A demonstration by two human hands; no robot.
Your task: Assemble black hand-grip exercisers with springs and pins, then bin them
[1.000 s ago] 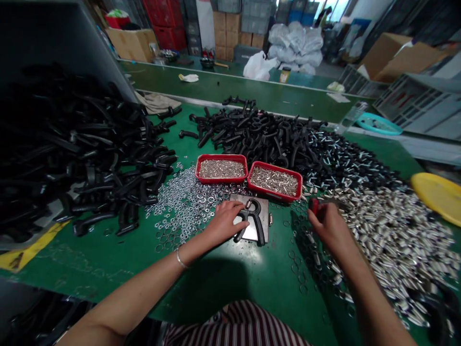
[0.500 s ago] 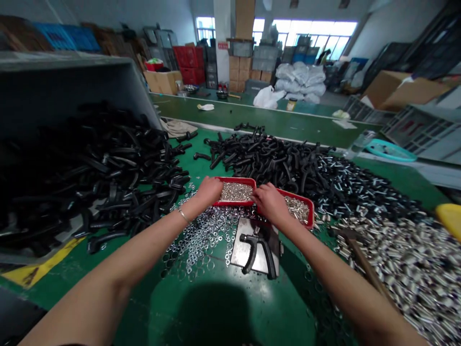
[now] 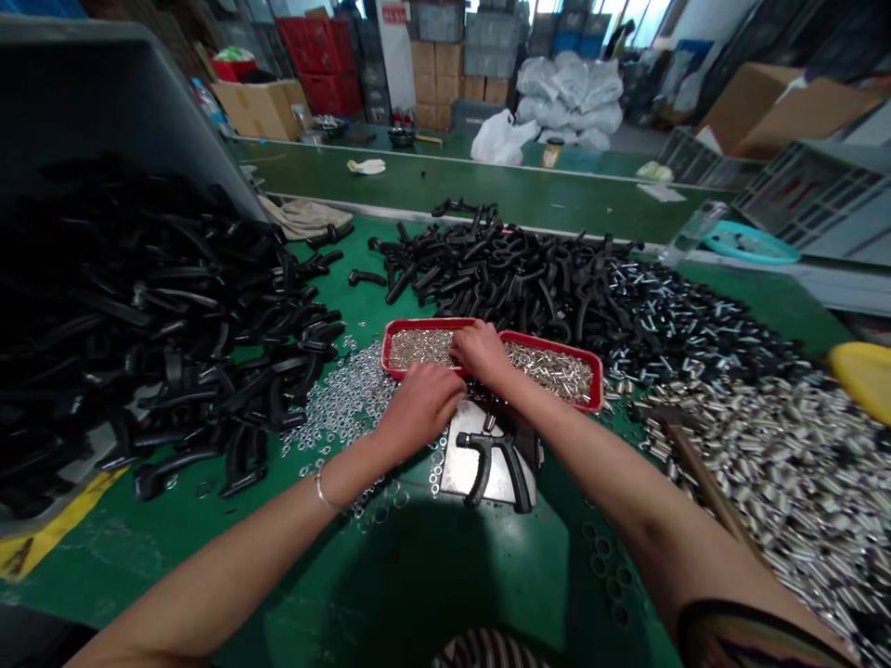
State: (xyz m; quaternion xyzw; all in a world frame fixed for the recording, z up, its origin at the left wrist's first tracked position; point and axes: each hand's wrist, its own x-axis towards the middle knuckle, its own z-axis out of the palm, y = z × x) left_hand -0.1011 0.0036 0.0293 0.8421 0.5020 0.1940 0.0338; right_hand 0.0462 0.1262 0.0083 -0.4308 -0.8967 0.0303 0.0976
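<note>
My right hand [image 3: 484, 353] reaches into the right end of a red tray [image 3: 387, 353] of tiny metal parts, its fingers pinched; what they hold, if anything, is hidden. My left hand [image 3: 421, 405] is closed in front of that tray, fingers curled toward the right, and any small part in them is too small to see. A second red tray [image 3: 597, 382] with small metal pins stands to the right. Below my hands, a black handle-like part with two legs [image 3: 480, 468] lies on a flat metal plate [image 3: 456, 478]. Loose metal rings [image 3: 341, 399] spread left of my left hand.
Black curved handles [image 3: 501, 269] are heaped behind the trays, with more spilling from a grey bin [image 3: 139, 56] at left. Metal cylinders [image 3: 786, 482] cover the right side, beside a wooden-handled hammer [image 3: 710, 478]. Another green surface [image 3: 432, 176] runs across behind.
My left hand has left the left tray's outer rim and come forward and right, in front of it. My right hand has shifted left into the tray. The view has tilted down.
</note>
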